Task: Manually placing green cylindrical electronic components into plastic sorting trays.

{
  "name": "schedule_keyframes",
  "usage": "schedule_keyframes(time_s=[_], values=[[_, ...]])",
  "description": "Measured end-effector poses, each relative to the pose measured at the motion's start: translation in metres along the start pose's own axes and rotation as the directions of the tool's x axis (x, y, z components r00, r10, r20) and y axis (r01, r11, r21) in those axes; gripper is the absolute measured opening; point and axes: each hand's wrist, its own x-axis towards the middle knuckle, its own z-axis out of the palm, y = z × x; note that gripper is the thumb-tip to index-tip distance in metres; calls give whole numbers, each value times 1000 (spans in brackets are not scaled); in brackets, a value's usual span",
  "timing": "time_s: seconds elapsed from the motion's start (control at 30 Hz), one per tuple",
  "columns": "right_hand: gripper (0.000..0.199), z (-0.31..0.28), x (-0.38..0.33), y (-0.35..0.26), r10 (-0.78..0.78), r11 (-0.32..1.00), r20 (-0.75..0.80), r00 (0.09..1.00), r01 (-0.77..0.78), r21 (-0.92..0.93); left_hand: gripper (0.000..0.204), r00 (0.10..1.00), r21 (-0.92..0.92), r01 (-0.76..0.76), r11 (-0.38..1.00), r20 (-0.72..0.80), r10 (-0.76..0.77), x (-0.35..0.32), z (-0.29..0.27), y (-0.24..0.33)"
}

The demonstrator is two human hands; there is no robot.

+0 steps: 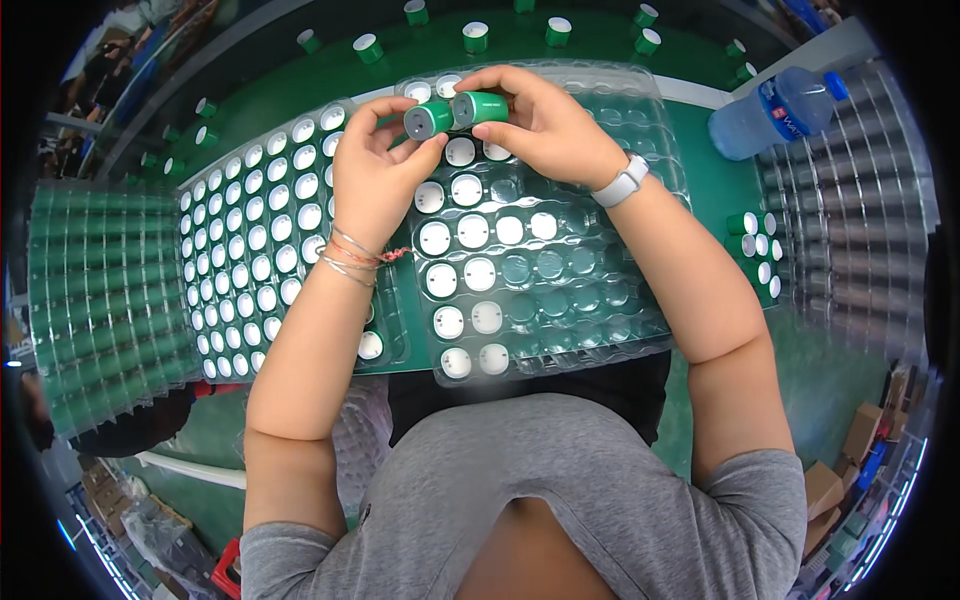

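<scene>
My left hand (368, 180) pinches a small green cylinder (428, 120) with a dark grey end. Right beside it, my right hand (556, 130) grips a second cylinder (482, 109) of the same kind between thumb and fingers. Both are tilted with their grey ends towards me, side by side. Under my hands lies a clear plastic tray (610, 265) with round pockets; white-topped cylinders (472, 231) fill its left columns and part of some rows. Another clear tray (400, 345), largely filled with white-topped cylinders, lies to the left, partly hidden by my left forearm.
Several green cylinders (475, 37) stand along the far green surface. At the right are a blue-capped water bottle (765, 115) and a cluster of green cylinders (757, 245). Stacked clear trays (105, 300) rise at the left, with more trays (850, 200) at the far right.
</scene>
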Motion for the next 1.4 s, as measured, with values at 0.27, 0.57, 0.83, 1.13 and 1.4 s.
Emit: schedule_keyframes(time_s=[0.27,0.57,0.83,1.13,1.4], values=[[40,-2,2,5,-120,992,16,993,119,34,41,981,241,-193,951,38,190,-1,0,-3],[50,-22,-5,-19,-108,968,-23,994,110,224,35,900,672,-415,614,201,388,-11,11,21],[49,-20,-17,-71,-387,891,191,902,313,327,41,888,391,-448,804,87,452,-51,42,89],[45,-16,-65,-123,-414,908,185,891,390,154,44,860,309,-499,810,64,505,-93,68,107],[50,12,-170,-84,-178,983,-134,975,170,-65,41,933,310,-354,882,177,312,-128,92,72]])
